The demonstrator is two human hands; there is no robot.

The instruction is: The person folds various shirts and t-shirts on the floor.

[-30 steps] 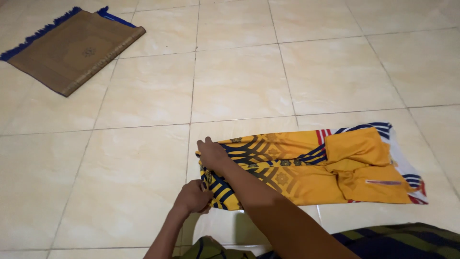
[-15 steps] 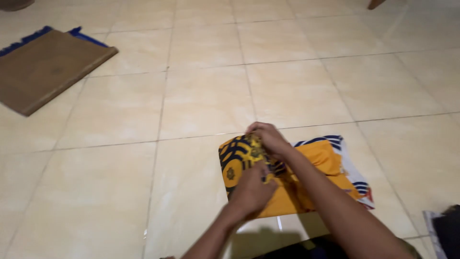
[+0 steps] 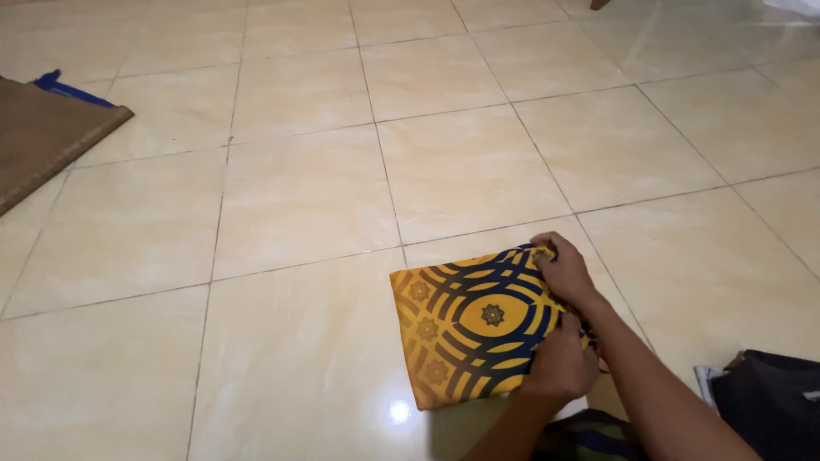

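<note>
Folded cloth [image 3: 470, 329], yellow with dark blue interlocking curves and small star motifs, lies as a neat square on the glossy cream tiled floor [image 3: 299, 196], low and right of centre. Both hands rest along its right edge. The right hand [image 3: 565, 271] curls over the far right corner, fingers pinching the fabric there. The left hand [image 3: 561, 365] presses down on the near right corner, fingers bent onto the cloth. A brown mat [image 3: 43, 141] with blue trim lies well apart at the far left. Dark fabric [image 3: 773, 401] sits at the lower right edge.
</note>
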